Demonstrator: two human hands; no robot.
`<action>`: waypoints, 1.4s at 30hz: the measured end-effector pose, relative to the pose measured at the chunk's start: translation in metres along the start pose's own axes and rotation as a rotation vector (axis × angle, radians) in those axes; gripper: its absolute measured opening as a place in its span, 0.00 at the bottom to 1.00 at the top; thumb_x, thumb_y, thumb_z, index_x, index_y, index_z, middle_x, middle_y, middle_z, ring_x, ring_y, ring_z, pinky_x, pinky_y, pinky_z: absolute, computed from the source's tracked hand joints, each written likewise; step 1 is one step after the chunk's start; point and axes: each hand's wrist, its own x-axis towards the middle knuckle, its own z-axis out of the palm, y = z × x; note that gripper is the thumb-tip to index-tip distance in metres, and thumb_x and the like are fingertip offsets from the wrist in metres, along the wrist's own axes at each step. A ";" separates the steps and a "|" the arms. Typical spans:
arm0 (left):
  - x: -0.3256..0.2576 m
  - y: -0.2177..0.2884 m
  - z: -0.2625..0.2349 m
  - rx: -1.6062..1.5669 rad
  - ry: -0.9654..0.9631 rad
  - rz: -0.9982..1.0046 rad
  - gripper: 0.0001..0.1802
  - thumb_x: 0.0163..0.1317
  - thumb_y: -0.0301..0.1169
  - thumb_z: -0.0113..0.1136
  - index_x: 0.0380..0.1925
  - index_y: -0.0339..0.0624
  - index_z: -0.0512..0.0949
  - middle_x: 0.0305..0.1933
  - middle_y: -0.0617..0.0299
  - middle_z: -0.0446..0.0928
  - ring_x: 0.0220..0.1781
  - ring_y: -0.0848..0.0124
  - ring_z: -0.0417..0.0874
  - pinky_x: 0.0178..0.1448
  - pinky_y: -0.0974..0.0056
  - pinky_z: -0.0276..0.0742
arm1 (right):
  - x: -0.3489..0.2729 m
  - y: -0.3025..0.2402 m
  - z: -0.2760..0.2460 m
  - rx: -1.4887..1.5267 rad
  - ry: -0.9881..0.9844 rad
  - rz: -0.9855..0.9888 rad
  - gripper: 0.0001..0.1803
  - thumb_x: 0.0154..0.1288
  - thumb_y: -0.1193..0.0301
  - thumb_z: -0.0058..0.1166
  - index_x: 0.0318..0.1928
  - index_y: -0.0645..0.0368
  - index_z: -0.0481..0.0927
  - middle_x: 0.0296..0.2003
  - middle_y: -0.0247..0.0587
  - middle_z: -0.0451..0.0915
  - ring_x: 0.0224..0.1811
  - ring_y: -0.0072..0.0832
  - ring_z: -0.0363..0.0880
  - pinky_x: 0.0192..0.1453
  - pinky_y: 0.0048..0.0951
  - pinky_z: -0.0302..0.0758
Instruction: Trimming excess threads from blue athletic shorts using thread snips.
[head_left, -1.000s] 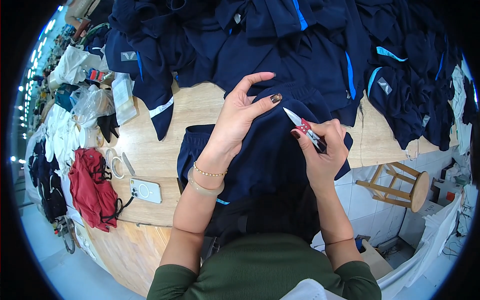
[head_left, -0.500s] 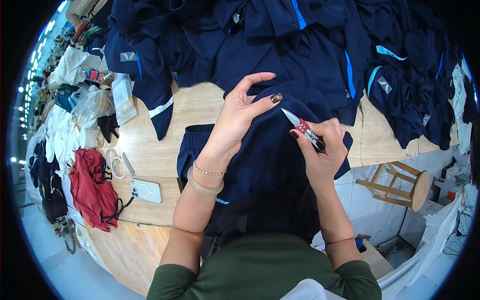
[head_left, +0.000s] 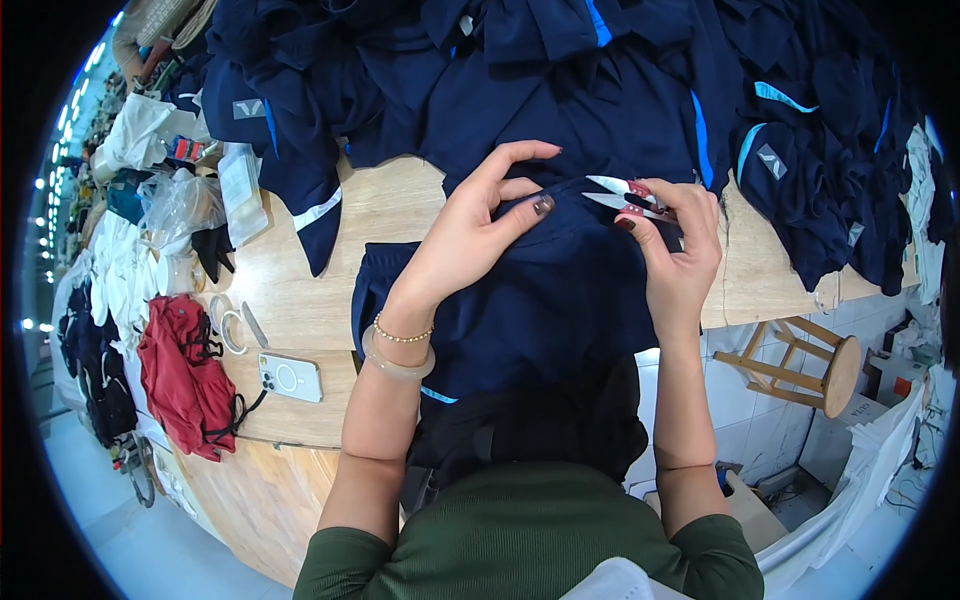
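Note:
My left hand (head_left: 490,222) pinches the edge of a navy garment (head_left: 520,310) between thumb and fingers, lifting that edge above the table. The rest of the garment drapes over the table's front edge toward my lap. A pair of thread snips (head_left: 628,200) with red and silver parts is in my right hand (head_left: 680,235). Its two pointed blades are spread apart and face left, close to the raised fabric edge. Whether a thread lies between the blades is too small to tell.
A large heap of navy garments (head_left: 560,100) covers the far side of the wooden table (head_left: 290,300). On the left are a phone (head_left: 291,378), tape rolls (head_left: 234,333) and a red garment (head_left: 188,380). A wooden stool (head_left: 840,375) stands at the right.
My right hand has moved up and slightly right with the snips. Their blades have gone from closed to spread, and the garment edge is drawn up toward them.

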 end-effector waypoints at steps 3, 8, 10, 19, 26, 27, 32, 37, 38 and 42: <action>-0.002 -0.001 -0.004 -0.025 -0.007 0.010 0.24 0.63 0.22 0.51 0.60 0.37 0.62 0.31 0.68 0.74 0.34 0.88 0.70 0.39 0.82 0.65 | -0.002 0.002 0.002 -0.071 -0.035 -0.081 0.15 0.44 0.72 0.68 0.36 0.58 0.81 0.30 0.34 0.74 0.35 0.29 0.68 0.38 0.27 0.67; -0.006 0.004 -0.001 -0.072 0.013 0.062 0.25 0.64 0.21 0.47 0.62 0.37 0.60 0.27 0.71 0.71 0.27 0.89 0.61 0.32 0.82 0.56 | -0.003 -0.002 0.006 -0.119 -0.056 -0.143 0.17 0.42 0.70 0.69 0.36 0.58 0.81 0.30 0.33 0.74 0.34 0.30 0.67 0.37 0.28 0.66; -0.006 0.005 0.001 -0.045 0.040 0.062 0.25 0.62 0.19 0.46 0.61 0.39 0.62 0.23 0.72 0.67 0.25 0.87 0.59 0.30 0.79 0.55 | -0.003 -0.002 0.006 -0.135 -0.059 -0.158 0.17 0.41 0.70 0.69 0.36 0.58 0.81 0.29 0.33 0.74 0.34 0.30 0.67 0.37 0.28 0.66; -0.009 0.008 0.003 0.023 0.073 0.078 0.25 0.60 0.19 0.46 0.59 0.43 0.65 0.19 0.72 0.62 0.23 0.84 0.56 0.28 0.76 0.55 | -0.001 -0.008 0.007 -0.138 -0.067 -0.184 0.17 0.41 0.70 0.69 0.35 0.59 0.81 0.28 0.33 0.74 0.33 0.29 0.66 0.36 0.28 0.66; -0.009 0.008 -0.001 0.066 0.031 0.052 0.24 0.63 0.22 0.46 0.61 0.38 0.63 0.28 0.73 0.67 0.26 0.88 0.57 0.31 0.80 0.52 | -0.004 -0.013 0.008 0.874 -0.095 0.528 0.12 0.56 0.75 0.62 0.41 0.61 0.78 0.34 0.32 0.77 0.39 0.20 0.71 0.39 0.22 0.68; -0.009 0.007 -0.001 0.066 0.031 0.053 0.24 0.63 0.22 0.46 0.61 0.38 0.63 0.28 0.73 0.67 0.26 0.88 0.57 0.31 0.80 0.52 | -0.003 0.001 0.006 0.983 -0.072 0.521 0.12 0.61 0.74 0.58 0.45 0.61 0.76 0.38 0.33 0.77 0.44 0.16 0.72 0.45 0.19 0.68; -0.007 0.007 -0.002 0.106 0.026 0.003 0.22 0.63 0.21 0.45 0.58 0.37 0.65 0.29 0.73 0.67 0.27 0.88 0.57 0.31 0.81 0.53 | 0.002 0.009 -0.004 0.824 0.079 0.419 0.13 0.58 0.72 0.61 0.44 0.61 0.77 0.38 0.34 0.77 0.42 0.19 0.72 0.47 0.18 0.66; -0.004 0.000 -0.002 0.075 0.032 0.030 0.21 0.64 0.20 0.43 0.57 0.37 0.64 0.33 0.70 0.71 0.31 0.88 0.62 0.36 0.81 0.58 | 0.001 -0.009 0.000 0.001 -0.071 -0.035 0.14 0.45 0.75 0.67 0.35 0.60 0.80 0.29 0.34 0.74 0.34 0.29 0.68 0.38 0.26 0.66; -0.004 0.000 -0.002 0.062 0.033 0.037 0.20 0.64 0.20 0.43 0.57 0.37 0.63 0.35 0.68 0.73 0.32 0.88 0.64 0.38 0.82 0.60 | 0.000 -0.008 0.002 -0.049 -0.084 -0.073 0.15 0.44 0.74 0.68 0.35 0.60 0.80 0.29 0.34 0.74 0.34 0.29 0.68 0.38 0.26 0.66; -0.005 0.007 0.000 0.018 0.025 -0.021 0.19 0.66 0.21 0.42 0.57 0.37 0.62 0.38 0.65 0.75 0.35 0.88 0.66 0.40 0.82 0.61 | -0.002 -0.009 0.006 -0.128 -0.073 -0.116 0.15 0.43 0.72 0.69 0.34 0.59 0.80 0.29 0.34 0.75 0.33 0.30 0.67 0.38 0.27 0.65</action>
